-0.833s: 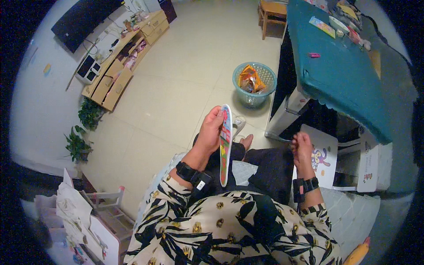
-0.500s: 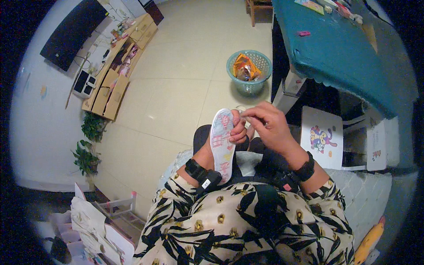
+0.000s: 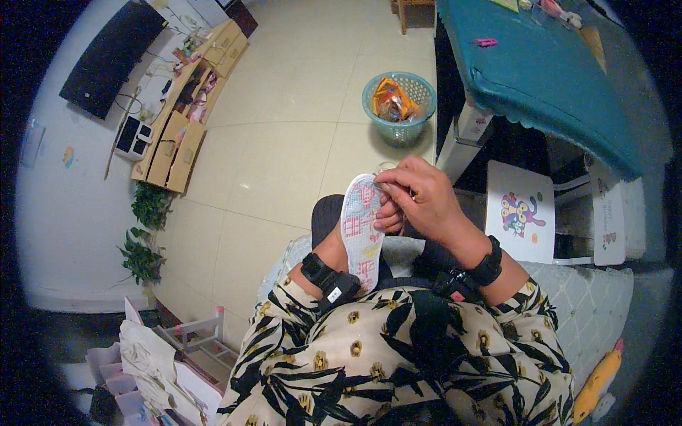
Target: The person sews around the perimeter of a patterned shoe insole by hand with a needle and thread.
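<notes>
An embroidered insole (image 3: 361, 228) stands upright in front of my chest, white-edged with pink, blue and yellow stitching on its face. My left hand (image 3: 388, 215) is wrapped round it from behind, its fingers curling over the right edge. My right hand (image 3: 425, 197) is closed in a pinch at the insole's upper right edge, close to the left fingertips. Whatever sits between those pinched fingers is too small to make out. Both wrists wear black straps.
On the tiled floor ahead stands a green plastic basket (image 3: 399, 128) with orange packaging inside. A table with a teal cloth (image 3: 540, 92) is at the right, above a white child's chair (image 3: 518, 213). A wooden cabinet (image 3: 188, 153) and plants (image 3: 140, 254) line the left wall.
My right hand has moved slightly left and onto the insole's upper edge, from just beside it. The insole has turned a little more face-on, still in my left hand.
</notes>
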A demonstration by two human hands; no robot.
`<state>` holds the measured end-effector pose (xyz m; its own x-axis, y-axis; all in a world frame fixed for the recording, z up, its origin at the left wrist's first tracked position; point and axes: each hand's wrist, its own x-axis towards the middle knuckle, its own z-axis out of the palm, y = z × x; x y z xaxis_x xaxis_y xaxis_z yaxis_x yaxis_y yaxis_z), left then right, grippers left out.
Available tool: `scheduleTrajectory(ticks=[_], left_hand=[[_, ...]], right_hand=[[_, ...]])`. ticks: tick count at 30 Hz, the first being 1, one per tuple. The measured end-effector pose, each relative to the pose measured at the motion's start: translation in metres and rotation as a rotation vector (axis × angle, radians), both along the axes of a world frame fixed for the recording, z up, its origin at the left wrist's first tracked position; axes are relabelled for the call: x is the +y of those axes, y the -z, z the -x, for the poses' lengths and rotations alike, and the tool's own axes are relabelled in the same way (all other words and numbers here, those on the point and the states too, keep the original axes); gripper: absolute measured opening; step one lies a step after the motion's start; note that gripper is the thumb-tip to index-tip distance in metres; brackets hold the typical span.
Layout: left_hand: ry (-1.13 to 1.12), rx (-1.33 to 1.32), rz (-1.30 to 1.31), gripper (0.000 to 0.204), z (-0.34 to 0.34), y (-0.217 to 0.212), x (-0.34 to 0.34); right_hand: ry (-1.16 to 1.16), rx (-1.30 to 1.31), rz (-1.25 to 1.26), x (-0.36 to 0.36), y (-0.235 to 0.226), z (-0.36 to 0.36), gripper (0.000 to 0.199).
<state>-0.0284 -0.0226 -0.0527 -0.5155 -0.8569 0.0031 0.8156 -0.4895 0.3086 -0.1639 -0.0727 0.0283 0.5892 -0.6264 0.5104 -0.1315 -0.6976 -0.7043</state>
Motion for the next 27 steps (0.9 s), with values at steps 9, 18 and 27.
scheduleTrajectory(ticks=[9, 18, 27], left_hand=[[-0.149, -0.254, 0.043, 0.035, -0.01, -0.011, 0.004], [-0.336, -0.907, 0.173, 0.013, -0.017, -0.039, 0.007], [-0.443, -1.097, 0.121, 0.021, -0.01, -0.038, 0.008]], right_hand=[[0.033, 0.083, 0.056, 0.001, -0.004, 0.005, 0.011], [0.029, 0.066, -0.281, -0.011, 0.019, 0.013, 0.013], [0.052, 0.079, -0.169, -0.006, 0.02, 0.014, 0.014]])
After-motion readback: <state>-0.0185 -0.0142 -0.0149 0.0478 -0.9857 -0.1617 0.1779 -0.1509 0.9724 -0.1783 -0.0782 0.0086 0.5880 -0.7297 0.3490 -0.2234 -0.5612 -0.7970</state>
